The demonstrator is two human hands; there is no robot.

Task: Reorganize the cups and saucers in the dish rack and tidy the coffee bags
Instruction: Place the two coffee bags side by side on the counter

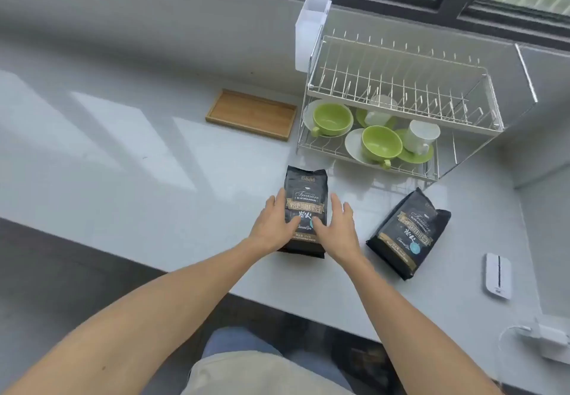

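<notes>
A black coffee bag (305, 197) lies flat on the grey counter (154, 163) in front of the dish rack. My left hand (273, 225) rests against its left side and my right hand (334, 228) against its right side, fingers fairly straight, thumbs lying on the bag's face. A second black coffee bag (408, 231) lies tilted to the right. The two-tier wire dish rack (401, 98) holds, on its lower tier, two green cups (331, 118) (381, 145) on white saucers and two white cups (421, 137) (382, 108) on green saucers. Its upper tier holds nothing.
A shallow wooden tray (251, 114) sits left of the rack. A white plastic holder (310, 30) hangs on the rack's left end. A small white device (496, 276) and a white charger with cable (549, 337) lie at the counter's right. The counter's front edge runs below my hands.
</notes>
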